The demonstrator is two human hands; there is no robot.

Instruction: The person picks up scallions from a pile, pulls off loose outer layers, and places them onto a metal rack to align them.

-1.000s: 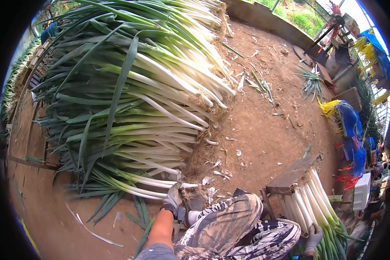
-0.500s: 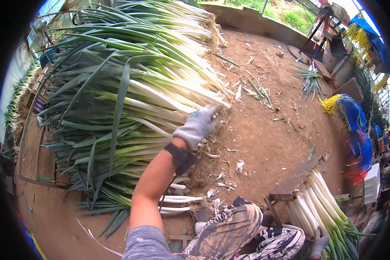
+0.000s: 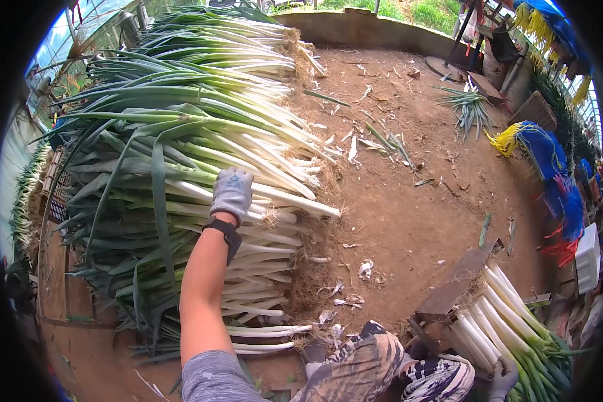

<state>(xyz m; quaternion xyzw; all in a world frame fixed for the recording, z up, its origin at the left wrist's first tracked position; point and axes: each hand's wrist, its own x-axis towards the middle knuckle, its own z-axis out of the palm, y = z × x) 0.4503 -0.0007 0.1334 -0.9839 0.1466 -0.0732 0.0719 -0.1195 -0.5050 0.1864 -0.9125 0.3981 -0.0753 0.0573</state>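
A big heap of long green onions (image 3: 248, 157) lies across the left and middle, white root ends pointing right. On top of it, my left hand (image 3: 233, 193), in a grey glove, has its fingers curled round the white stalk of a green onion (image 3: 301, 203). The stalk's root end sticks out to the right of the glove. At the lower right, a bundle of green onions (image 3: 492, 315) rests with its roots against a wooden board (image 3: 457, 285). My right hand (image 3: 502, 378), also gloved, holds the near side of this bundle; some of its fingers are hidden.
Dirt floor with peelings (image 3: 366, 269) and loose leaves stretches right of the heap. Blue, yellow and red strings (image 3: 549, 167) hang at the right, above a white box (image 3: 587, 259). My bent knees (image 3: 362, 355) are between the heap and the board.
My left hand has moved left from the root ends to farther up the stalks and is now closed on one. The view has shifted slightly. My right hand stays at the bundle.
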